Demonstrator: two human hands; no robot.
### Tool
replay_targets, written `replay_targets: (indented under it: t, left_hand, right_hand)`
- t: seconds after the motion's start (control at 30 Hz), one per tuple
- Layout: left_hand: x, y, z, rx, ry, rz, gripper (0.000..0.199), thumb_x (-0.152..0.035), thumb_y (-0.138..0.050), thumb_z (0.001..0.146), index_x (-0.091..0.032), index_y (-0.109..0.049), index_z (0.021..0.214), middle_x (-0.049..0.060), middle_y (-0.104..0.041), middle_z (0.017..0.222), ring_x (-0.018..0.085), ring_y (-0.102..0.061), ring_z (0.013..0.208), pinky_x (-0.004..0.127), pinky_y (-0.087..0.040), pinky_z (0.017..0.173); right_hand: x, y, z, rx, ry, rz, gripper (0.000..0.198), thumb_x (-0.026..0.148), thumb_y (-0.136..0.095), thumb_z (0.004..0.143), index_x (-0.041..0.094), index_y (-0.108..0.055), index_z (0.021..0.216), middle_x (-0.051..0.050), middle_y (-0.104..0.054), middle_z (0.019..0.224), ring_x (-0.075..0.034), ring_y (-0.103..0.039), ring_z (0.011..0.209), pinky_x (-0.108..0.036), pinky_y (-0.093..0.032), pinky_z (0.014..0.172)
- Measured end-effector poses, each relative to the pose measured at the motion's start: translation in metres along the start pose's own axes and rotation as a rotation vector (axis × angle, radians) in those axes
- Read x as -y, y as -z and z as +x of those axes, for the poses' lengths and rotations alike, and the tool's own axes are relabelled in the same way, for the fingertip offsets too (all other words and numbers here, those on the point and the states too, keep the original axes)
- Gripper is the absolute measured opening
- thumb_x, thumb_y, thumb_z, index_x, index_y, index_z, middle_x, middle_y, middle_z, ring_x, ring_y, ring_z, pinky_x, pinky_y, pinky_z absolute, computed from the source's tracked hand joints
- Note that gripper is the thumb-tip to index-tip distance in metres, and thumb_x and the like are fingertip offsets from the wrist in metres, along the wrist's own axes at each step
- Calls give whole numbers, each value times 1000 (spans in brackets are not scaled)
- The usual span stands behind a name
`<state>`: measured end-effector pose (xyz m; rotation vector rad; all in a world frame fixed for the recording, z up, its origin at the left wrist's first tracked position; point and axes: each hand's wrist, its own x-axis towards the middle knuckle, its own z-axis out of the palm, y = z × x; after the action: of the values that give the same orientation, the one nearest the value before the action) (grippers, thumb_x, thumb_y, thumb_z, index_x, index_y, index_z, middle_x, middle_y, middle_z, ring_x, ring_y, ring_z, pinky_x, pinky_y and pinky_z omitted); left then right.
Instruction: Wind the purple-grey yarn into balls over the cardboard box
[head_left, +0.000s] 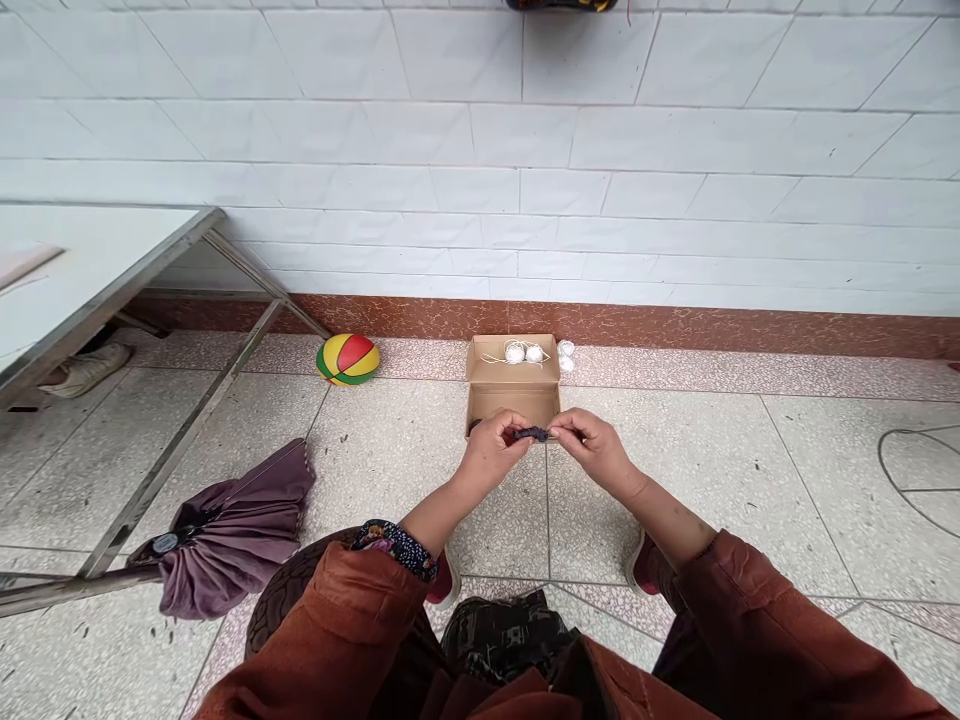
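A small dark twisted bundle (pixel 531 434), perhaps yarn or cord, is stretched between my two hands. My left hand (pixel 495 447) is closed around its left end with thumb and fingers. At the other end my right hand (pixel 596 450) pinches, fingertips together. Just beyond and below my hands is an open cardboard box (pixel 514 400) on the floor, its front edge partly hidden by my fingers. Two white balls of yarn, a left ball (pixel 514 352) and a right ball (pixel 534 354), lie in its far half with loose white strands. More white balls (pixel 566 355) sit just right of the box.
A colourful ball (pixel 348 360) rests near the wall (pixel 450 240). To the left stand a metal-framed table (pixel 112 275) and a folded purple umbrella (pixel 240 530). Someone's shoe (pixel 94 370) shows under the table. A wire ring (pixel 885 460) is at the right.
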<state>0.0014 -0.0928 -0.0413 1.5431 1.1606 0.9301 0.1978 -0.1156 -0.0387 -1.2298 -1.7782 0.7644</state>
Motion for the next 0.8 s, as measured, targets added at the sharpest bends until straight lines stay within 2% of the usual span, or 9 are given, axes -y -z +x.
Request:
replay_targets:
  t: [0.1, 0.2, 0.27, 0.37, 0.5, 0.6, 0.7, 0.8]
  left_hand:
    - [-9, -1, -3, 123, 49, -115, 11, -17, -70, 72, -16, -67, 82, 3, -67, 82, 13, -60, 74, 26, -46, 69]
    - [-16, -2, -5, 205, 135, -329, 19, -23, -75, 70, -15, -66, 85, 2, -68, 82, 13, -61, 75, 26, -46, 71]
    - [-17, -2, -5, 194, 177, -433, 25, -27, -78, 69, -15, -65, 86, 2, -68, 82, 12, -59, 72, 25, -45, 69]
    - [-13, -2, -4, 93, 198, -495, 28, -31, -80, 67, -15, -64, 84, 1, -66, 79, 11, -57, 69, 24, -44, 67]
    - [-1, -2, 1, -54, 180, -360, 23, -28, -77, 70, -15, -63, 83, 1, -66, 79, 12, -58, 71, 25, -44, 68]
    - [5, -1, 4, -89, 107, -177, 14, -23, -71, 73, -16, -67, 84, 4, -67, 84, 14, -59, 74, 27, -45, 69]
    - [2, 0, 2, 15, 29, -47, 13, -22, -71, 74, -18, -72, 87, 4, -67, 87, 15, -59, 77, 27, -45, 69]
    - [-7, 0, -2, 203, 54, -101, 17, -25, -72, 75, -17, -74, 89, 4, -66, 84, 14, -57, 72, 26, -42, 66]
  right_hand:
    - [-9, 2, 4, -59, -55, -33, 12, 28, -58, 92, 20, -65, 86, -3, -67, 81, -17, -62, 75, -27, -47, 70]
    - [-18, -6, 3, -34, -93, -53, 14, 27, -56, 93, 20, -63, 83, -2, -65, 78, -16, -61, 73, -26, -47, 68]
    - [-21, -15, -1, 17, -88, -69, 16, 26, -52, 94, 20, -63, 84, -2, -65, 78, -16, -62, 73, -26, -47, 67]
    - [-19, -28, -10, 104, -57, -104, 17, 26, -49, 97, 20, -63, 91, -4, -67, 84, -18, -63, 77, -28, -49, 70]
    - [-4, -29, -17, 261, 60, -132, 18, 26, -47, 99, 21, -62, 93, -4, -67, 86, -17, -63, 80, -28, -49, 74]
    - [5, -17, -14, 244, 102, -86, 19, 29, -47, 100, 22, -62, 90, -3, -65, 81, -17, -61, 77, -27, -48, 72]
    - [3, -4, -5, 101, 60, -54, 20, 33, -49, 99, 22, -63, 90, -4, -65, 81, -18, -61, 77, -28, -48, 71]
    - [-8, 1, 2, 5, -5, -73, 22, 35, -49, 99, 22, -63, 88, -4, -65, 84, -19, -61, 80, -30, -47, 74]
